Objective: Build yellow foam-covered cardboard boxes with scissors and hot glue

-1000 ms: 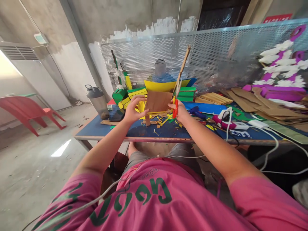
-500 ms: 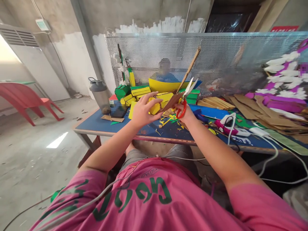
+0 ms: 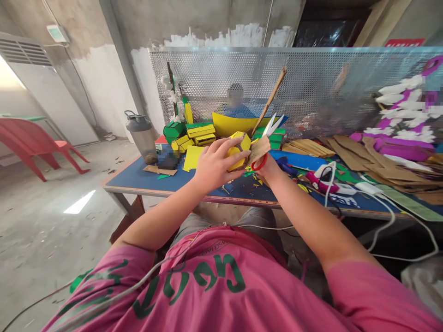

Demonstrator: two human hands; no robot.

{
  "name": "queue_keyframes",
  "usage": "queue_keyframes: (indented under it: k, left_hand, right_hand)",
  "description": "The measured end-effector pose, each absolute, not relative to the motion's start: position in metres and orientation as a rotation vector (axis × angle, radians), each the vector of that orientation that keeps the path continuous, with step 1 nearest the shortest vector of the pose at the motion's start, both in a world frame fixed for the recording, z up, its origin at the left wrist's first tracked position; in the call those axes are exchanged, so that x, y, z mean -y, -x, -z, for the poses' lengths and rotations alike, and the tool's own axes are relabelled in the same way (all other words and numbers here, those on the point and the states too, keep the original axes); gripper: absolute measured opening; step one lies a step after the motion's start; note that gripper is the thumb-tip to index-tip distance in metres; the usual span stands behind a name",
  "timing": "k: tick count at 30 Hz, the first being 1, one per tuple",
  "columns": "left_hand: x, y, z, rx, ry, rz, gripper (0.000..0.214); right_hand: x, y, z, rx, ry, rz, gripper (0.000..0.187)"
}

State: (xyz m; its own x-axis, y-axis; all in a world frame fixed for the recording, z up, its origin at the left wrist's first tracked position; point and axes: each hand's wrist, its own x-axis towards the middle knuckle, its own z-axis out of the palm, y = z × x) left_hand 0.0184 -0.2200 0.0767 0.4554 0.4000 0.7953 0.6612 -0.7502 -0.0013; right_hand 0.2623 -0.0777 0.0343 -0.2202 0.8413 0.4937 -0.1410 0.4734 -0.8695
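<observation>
In the head view my left hand (image 3: 216, 165) is closed around a yellow many-sided cardboard form (image 3: 241, 139), fingers across its face. A brown cardboard flap (image 3: 260, 148) stands at the form's right side, beside my right hand (image 3: 269, 168). The right hand is closed around red-handled scissors (image 3: 272, 125), blades parted and pointing up and away. Whether it also grips the flap is hidden. Under the hands lie yellow and green paper scraps (image 3: 256, 181), and a flat yellow sheet (image 3: 193, 158) lies left of the left hand.
Behind the hands are green and yellow cardboard boxes (image 3: 200, 132) and a wooden stick (image 3: 272, 94). A bottle (image 3: 140, 138) stands at the table's left. A pink tool (image 3: 321, 180), white cables and stacked cardboard (image 3: 367, 157) lie to the right. A perforated metal screen (image 3: 197, 69) closes the back.
The yellow form has turned, showing more of its yellow face, and the brown flap now shows its lighter side. My left hand has moved slightly right and down. The scissors stay in my right hand.
</observation>
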Motion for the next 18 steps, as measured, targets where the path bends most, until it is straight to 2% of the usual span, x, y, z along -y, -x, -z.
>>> queue_keyframes:
  k: [4, 8, 18]
  left_hand:
    - [0.219, -0.02, -0.075, 0.934, 2.295, 1.093, 0.054]
    - [0.22, -0.02, -0.073, 0.972, 2.227, 1.022, 0.054]
    - [0.216, -0.018, -0.065, 0.979, 2.21, 1.143, 0.055]
  right_hand:
    - [0.078, -0.262, -0.035, 1.311, 0.549, -1.306, 0.046]
    - [0.086, -0.26, -0.036, 1.232, 0.538, -1.374, 0.029]
    - [0.08, -0.264, -0.032, 1.202, 0.505, -1.327, 0.039]
